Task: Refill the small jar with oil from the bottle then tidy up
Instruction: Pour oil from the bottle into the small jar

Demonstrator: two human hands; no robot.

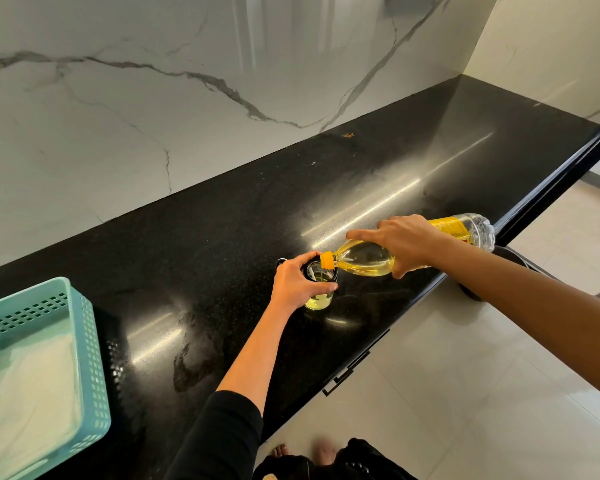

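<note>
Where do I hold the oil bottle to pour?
Probably round the middle of the oil bottle, coming from above, as the right hand does. It lies tilted almost flat, its orange neck over the small jar, so the body is free to wrap.

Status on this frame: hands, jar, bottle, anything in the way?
Left hand grips jar, upright on counter. Right hand holds bottle tipped, neck at jar mouth, pouring. Nothing in the way; basket far left.

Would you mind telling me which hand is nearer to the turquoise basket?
Left. The left hand, gripping the small jar, is right of the turquoise basket; the right hand, holding the oil bottle, is farther right.
</note>
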